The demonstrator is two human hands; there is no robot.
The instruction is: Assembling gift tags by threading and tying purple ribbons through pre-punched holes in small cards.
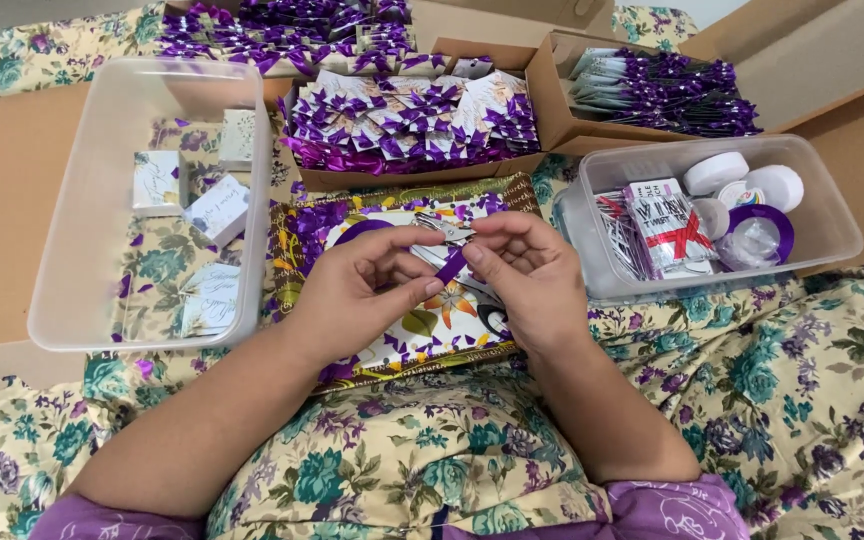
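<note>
Nearest to me, my left hand (pixel 357 290) and right hand (pixel 522 275) meet over a flower-printed tray (pixel 392 350) on my lap, and between their fingertips sits a short strip of purple ribbon (pixel 450 264), pinched closed by the left thumb and forefinger from one side and by the right thumb and forefinger from the other. I judge the ribbon feather-light, limp and a little slick, so it will flop unless I take it close to each end, right where the fingertips already grip. Just beyond the fingertips lie small scissors (pixel 442 228) on the tray, amid purple snippets. Left of the left fingers stands a clear plastic tub (pixel 72 300) holding a few small white printed boxes (pixel 217 208), well spaced. Right of the right fingers a second clear tub (pixel 832 240) holds a packet with a red ribbon (pixel 667 230), round white tape rolls (pixel 717 172) and a purple ribbon spool (pixel 762 232). Farther past the fingers, a cardboard box (pixel 412 178) is packed with white pieces bearing purple bows (pixel 402 120); another cardboard box (pixel 552 95) to its right holds more, stacked on edge, and more bows lie at the far edge.
</note>
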